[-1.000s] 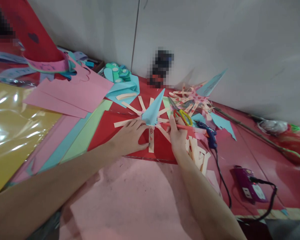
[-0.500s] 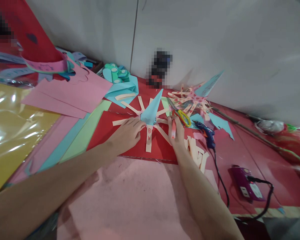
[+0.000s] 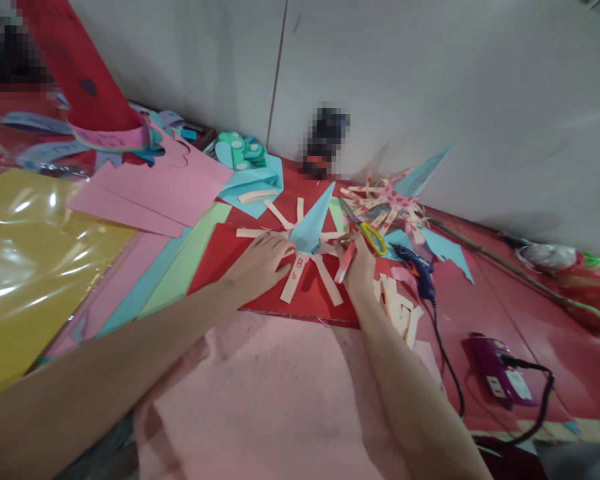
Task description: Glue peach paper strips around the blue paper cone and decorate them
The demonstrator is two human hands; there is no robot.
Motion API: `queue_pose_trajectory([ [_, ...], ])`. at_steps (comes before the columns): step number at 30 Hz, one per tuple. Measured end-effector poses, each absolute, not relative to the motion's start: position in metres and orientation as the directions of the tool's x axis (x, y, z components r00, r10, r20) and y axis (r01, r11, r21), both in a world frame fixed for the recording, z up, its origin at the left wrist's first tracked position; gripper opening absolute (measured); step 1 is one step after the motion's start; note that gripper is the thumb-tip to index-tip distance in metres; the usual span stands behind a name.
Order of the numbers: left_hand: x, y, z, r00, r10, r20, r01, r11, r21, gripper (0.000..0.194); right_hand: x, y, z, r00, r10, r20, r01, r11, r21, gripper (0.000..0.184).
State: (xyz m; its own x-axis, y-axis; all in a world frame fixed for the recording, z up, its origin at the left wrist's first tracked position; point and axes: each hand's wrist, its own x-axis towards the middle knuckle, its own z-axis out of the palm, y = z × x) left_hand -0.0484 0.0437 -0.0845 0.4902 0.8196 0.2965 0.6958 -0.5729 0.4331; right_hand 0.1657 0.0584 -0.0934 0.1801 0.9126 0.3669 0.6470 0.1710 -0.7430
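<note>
A paper craft with a pale blue cone and cream strips radiating from its base lies on a red sheet. One strip, angled to the lower left, bears "B b" in red letters. My left hand is at the craft's left side, fingers curled with the tips closed on its base beside the cone. My right hand is closed around a red marker, its pale end pointing down toward me. That hand rests at the craft's right, near a strip; its fingertips are partly hidden.
Yellow-handled scissors and a blue glue gun lie right of my hand, near loose cream strips. A finished-looking coned craft stands behind. A purple power strip sits right; pink sheets and a red paper tube are left.
The paper craft has turned clockwise, so its "B b" strip swung from pointing straight at me to the lower left. The marker in my right hand has tilted. The view has shifted slightly.
</note>
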Motion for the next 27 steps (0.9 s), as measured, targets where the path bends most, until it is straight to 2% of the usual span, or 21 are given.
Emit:
queue_pose_trajectory([
  [6, -0.053, 0.047, -0.078, 0.439, 0.854, 0.280, 0.727, -0.521, 0.447, 0.016, 0.164, 0.052, -0.091, 0.101, 0.946, 0.307, 0.698, 0.152, -0.699, 0.012],
  [11, -0.054, 0.049, -0.077, 0.421, 0.853, 0.309, 0.743, -0.520, 0.422, 0.013, 0.161, 0.047, -0.093, -0.010, 0.949, 0.316, 0.785, 0.203, -0.586, 0.009],
  [17, -0.052, 0.051, -0.079, 0.413, 0.863, 0.291, 0.759, -0.502, 0.414, 0.019, 0.156, 0.043, -0.092, -0.018, 0.959, 0.284, 0.835, 0.170, -0.523, 0.010],
  [22, -0.051, 0.049, -0.080, 0.418, 0.855, 0.307, 0.754, -0.515, 0.409, 0.019, 0.155, 0.042, -0.093, -0.017, 0.952, 0.306, 0.816, 0.190, -0.546, 0.006],
  [27, -0.051, 0.047, -0.080, 0.469, 0.842, 0.265, 0.752, -0.539, 0.380, 0.028, 0.156, 0.043, -0.095, -0.035, 0.955, 0.295, 0.783, 0.210, -0.585, 0.009],
])
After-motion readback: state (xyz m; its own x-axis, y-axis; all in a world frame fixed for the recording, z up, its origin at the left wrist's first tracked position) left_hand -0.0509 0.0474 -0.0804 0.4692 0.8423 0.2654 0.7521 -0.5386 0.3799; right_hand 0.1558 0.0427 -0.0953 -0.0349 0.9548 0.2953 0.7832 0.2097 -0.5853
